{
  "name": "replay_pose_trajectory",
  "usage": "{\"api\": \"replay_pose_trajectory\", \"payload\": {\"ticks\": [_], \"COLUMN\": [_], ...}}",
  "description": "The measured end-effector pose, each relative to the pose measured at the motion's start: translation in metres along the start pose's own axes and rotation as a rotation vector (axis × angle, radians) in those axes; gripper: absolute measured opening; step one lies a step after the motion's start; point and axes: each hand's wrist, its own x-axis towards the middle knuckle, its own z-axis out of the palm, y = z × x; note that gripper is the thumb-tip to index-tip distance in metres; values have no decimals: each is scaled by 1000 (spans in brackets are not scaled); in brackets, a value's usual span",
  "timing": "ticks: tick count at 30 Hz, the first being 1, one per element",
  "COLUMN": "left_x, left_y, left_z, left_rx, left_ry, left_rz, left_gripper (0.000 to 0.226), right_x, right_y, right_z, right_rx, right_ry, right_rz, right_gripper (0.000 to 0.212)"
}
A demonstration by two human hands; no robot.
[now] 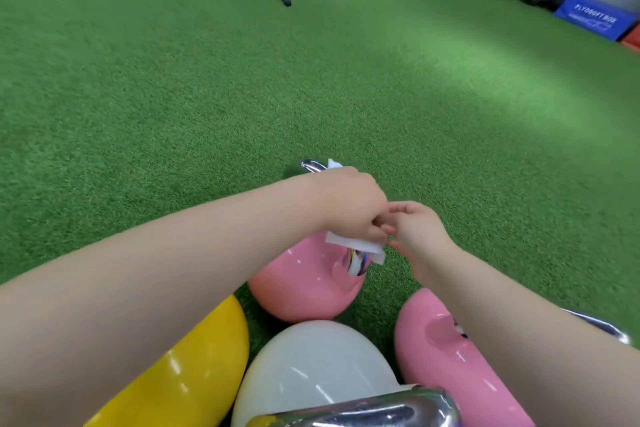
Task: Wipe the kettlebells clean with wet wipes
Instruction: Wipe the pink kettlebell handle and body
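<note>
Holding a wet wipe [356, 246] pinched in your left hand [349, 206], you are bringing your right hand [417, 230], fingers curled, to its edge; the pink kettlebell [301, 282] is lying directly beneath both hands on the turf [207, 97].

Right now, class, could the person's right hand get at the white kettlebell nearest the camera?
Probably yes. The right hand is beside the left hand, which pinches a wet wipe; the white kettlebell lies uncovered below the forearms.
</note>
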Motion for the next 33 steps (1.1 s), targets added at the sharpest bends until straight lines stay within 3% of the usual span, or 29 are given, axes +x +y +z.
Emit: {"api": "replay_pose_trajectory", "payload": {"ticks": [3,7,12,15,19,23,26,30,33], "left_x": [14,13,8,4,5,4,7,20,36], "left_y": [7,-6,-33,-54,-57,-48,-35,-16,-1], "left_z": [1,-1,0,10,15,5,0,0,-1], "left_rx": [114,39,-166,-389,-492,-430,-244,-130,-76], "left_ry": [-154,-128,-92,-24,38,14,-56,-37,-29], "left_rz": [-98,-192,-345,-460,-534,-560,-543,-404,-376], "left_gripper": [46,48,45,42,41,41,35,34,37], "right_x": [-11,-31,-44,-45,-43,-34,-24,-5,-1], "right_y": [12,15,6,5,0,-6,-12,-14,-4], "right_z": [2,8,12,13,19,14,-2,-12,-6], "right_rx": [46,0,-19,-267,-601,-700,-784,-845,-687], "right_ry": [-3,-75,-139,-106,11,12,-4,55,132], "right_rz": [-14,-170,-298,-371,-467,-432,-440,-430,-244], "right_gripper": [33,36,9,27,25,29,11,42,50]}}
